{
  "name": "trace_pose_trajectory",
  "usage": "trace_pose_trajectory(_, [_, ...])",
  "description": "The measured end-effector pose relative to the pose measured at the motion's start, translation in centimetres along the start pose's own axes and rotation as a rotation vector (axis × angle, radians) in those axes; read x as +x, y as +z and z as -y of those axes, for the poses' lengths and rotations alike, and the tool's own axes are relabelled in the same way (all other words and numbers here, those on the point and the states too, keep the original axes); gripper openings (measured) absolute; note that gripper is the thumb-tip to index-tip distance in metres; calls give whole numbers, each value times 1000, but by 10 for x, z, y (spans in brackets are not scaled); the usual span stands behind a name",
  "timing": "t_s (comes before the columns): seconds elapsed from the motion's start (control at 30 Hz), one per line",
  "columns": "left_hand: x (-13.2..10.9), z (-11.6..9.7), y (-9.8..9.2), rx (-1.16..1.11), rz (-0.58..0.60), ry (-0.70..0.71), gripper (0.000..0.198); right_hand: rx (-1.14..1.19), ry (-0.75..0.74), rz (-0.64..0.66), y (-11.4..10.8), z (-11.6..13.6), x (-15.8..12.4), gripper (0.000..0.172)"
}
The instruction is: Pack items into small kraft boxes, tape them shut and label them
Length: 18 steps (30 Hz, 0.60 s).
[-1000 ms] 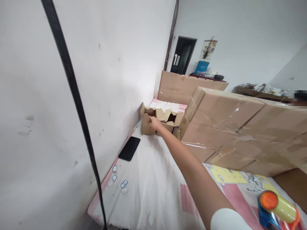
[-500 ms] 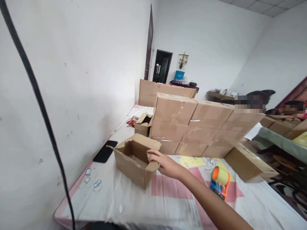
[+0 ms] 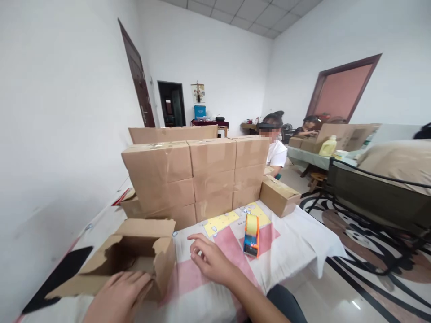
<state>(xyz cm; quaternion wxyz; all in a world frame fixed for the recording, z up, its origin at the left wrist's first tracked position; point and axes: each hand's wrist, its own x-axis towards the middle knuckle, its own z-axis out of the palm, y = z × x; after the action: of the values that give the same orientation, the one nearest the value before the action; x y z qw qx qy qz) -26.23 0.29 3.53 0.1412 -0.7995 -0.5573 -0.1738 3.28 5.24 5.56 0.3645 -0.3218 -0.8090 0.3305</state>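
An open cardboard box (image 3: 164, 264) with torn flaps stands at the lower left of the cloth-covered table. My left hand (image 3: 119, 294) has its fingers curled over the box's near edge; the thumb is hidden. Just right of the box, my right hand (image 3: 210, 258) hovers with nothing in it, index finger stretched and the others loosely bent. Farther right lies an orange and blue tape dispenser (image 3: 251, 235) holding a yellowish roll.
Stacked closed cartons (image 3: 212, 175) form a wall across the table behind the box. One more carton (image 3: 280, 196) sits at the right, a black mat (image 3: 67, 273) at the left. A co-worker (image 3: 278, 152) is behind the stack; a dark chair (image 3: 373, 202) stands right.
My view has swung right. My right hand has let go of the box and is now beside it. My left hand has come into view at the box's near edge.
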Motion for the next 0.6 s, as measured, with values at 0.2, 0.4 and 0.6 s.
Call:
trace_pose_trajectory(0.2, [32, -79, 1, 78, 333, 57, 74, 49, 3, -78, -4, -7, -11, 52])
trace_pose_trajectory(0.4, [52, -150, 1, 87, 222, 195, 69, 74, 51, -292, -27, -12, -13, 34])
trace_pose_trajectory(0.6, [40, -175, 8, 40, 22, 324, 38, -159, 288, -132, -39, -19, -21, 46])
